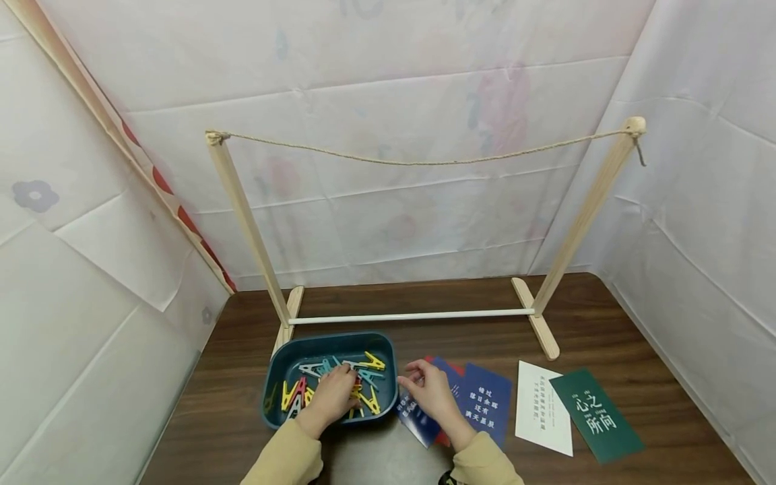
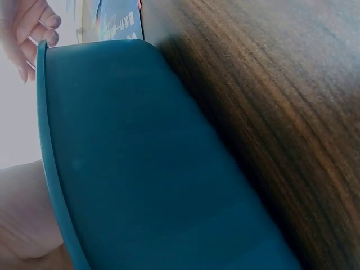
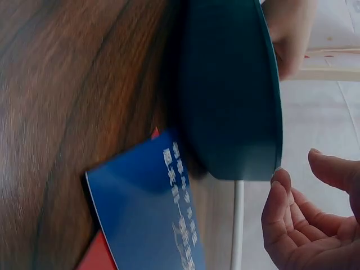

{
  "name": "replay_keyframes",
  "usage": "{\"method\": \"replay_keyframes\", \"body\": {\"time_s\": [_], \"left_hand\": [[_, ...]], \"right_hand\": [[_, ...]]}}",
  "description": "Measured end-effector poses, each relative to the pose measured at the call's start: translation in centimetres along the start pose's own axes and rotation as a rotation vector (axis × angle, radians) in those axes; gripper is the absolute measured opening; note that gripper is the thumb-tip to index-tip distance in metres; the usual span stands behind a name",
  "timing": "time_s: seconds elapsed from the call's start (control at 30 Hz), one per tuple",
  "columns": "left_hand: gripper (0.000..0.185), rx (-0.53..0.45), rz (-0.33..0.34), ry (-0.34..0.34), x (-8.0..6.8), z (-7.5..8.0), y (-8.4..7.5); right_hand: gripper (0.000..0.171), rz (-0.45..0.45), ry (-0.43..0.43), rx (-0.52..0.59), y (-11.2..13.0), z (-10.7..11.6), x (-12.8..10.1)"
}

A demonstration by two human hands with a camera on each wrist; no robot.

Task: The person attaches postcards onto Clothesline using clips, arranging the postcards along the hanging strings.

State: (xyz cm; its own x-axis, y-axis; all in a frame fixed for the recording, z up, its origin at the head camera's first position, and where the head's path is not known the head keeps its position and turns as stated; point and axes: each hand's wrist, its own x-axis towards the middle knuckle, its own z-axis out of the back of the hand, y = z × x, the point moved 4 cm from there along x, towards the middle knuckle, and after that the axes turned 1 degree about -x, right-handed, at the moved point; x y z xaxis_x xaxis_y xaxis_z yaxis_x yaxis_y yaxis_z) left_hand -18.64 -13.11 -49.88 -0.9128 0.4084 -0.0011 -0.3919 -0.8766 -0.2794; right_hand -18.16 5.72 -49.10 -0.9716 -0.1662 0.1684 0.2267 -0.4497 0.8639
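Head view shows the left hand (image 1: 332, 397) reaching down into the teal tray (image 1: 274, 369) near the left foot of the wooden rack (image 1: 242, 209), fingers curled among the coloured clothespins (image 1: 364, 367); whether it already pinches 1 I cannot tell, since the fingertips are hidden. Just right of the tray, the right hand (image 1: 427, 391) hovers loosely open and empty over the overlapping blue cards (image 1: 488, 397), with a white card (image 1: 542, 407) and a green card (image 1: 597, 414) farther right. Above, the string (image 1: 424, 160) sags bare between the 2 posts. I judge the risks as a blind grab lifting tangled pins and spilling them, or the hovering hand scattering the stacked cards
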Motion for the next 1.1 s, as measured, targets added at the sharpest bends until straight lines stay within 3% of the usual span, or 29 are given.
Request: {"method": "replay_keyframes", "body": {"time_s": [0.17,0.47,0.6,0.83,1.1], "left_hand": [[0.043,0.01,0.003,0.011,0.2,-0.1,0.0],[0.04,0.028,0.012,0.017,0.3,-0.4,0.1],[0.04,0.047,0.005,0.006,0.3,-0.3,0.1],[0.034,0.083,-0.028,-0.015,0.4,-0.3,-0.1],[0.019,0.115,-0.07,-0.061,0.4,-0.2,-0.5]], "right_hand": [[0.028,-0.031,0.047,0.048,0.1,-1.0,-0.1],[0.023,-0.067,0.056,0.037,0.1,-1.6,-0.3],[0.025,-0.05,0.056,0.081,-0.1,-1.8,-0.3],[0.032,0.073,0.024,0.152,-0.7,-2.1,-0.4],[0.025,-0.061,0.061,0.163,-0.1,-2.0,-0.4]]}}
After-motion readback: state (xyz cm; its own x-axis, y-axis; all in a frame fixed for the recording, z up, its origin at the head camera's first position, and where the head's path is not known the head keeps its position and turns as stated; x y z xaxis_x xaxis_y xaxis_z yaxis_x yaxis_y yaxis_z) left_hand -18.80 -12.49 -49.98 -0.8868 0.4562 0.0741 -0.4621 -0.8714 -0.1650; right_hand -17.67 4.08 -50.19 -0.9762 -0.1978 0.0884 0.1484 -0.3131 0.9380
